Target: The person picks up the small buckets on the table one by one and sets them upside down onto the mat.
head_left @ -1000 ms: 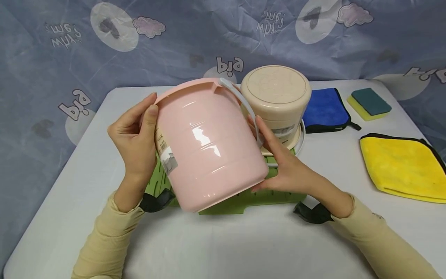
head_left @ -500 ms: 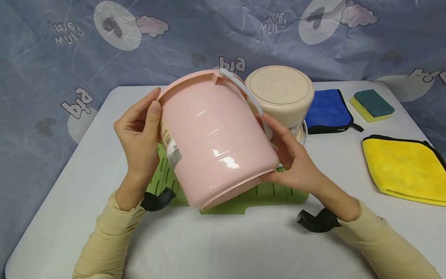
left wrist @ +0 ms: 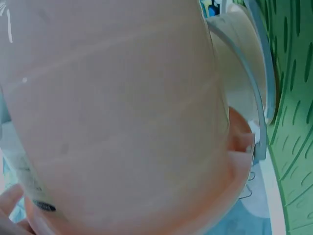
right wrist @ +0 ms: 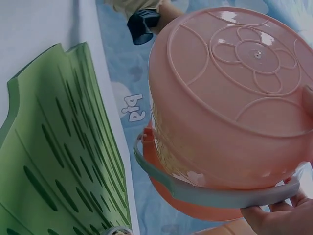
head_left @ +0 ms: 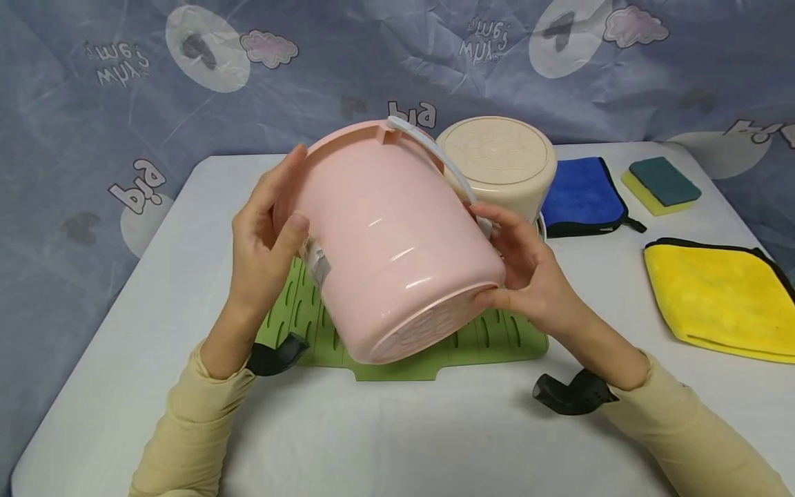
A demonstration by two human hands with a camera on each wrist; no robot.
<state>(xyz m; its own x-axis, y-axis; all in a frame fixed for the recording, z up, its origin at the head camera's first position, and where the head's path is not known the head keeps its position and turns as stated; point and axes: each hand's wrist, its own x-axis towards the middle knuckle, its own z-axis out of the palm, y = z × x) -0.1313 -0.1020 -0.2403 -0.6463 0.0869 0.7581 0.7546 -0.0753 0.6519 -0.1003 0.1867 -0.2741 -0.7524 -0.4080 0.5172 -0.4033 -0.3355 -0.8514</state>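
Note:
Both hands hold a pink plastic bucket [head_left: 397,228] tilted above the green slotted mat [head_left: 397,371]. At the rim on its left side is my left hand [head_left: 263,241], the thumb lying on the outer wall. My right hand [head_left: 528,276] grips the lower right side, thumb at the base edge, fingers by the grey handle [head_left: 435,146]. Raised flower lines mark the bucket's underside [right wrist: 257,56] in the right wrist view. A label [left wrist: 24,171] runs down the wall in the left wrist view. The bucket's inside is hidden.
Behind the pink bucket, a cream bucket [head_left: 497,155] stands upside down. To the right lie a folded blue cloth [head_left: 580,197], a green and yellow sponge [head_left: 663,185] and a folded yellow cloth [head_left: 714,297]. A patterned sheet [head_left: 348,62] hangs behind the white table [head_left: 397,442].
The pink bucket has tipped further, and its underside has come into view. My left hand has moved right along the rim; my right hand has shifted slightly right with the base.

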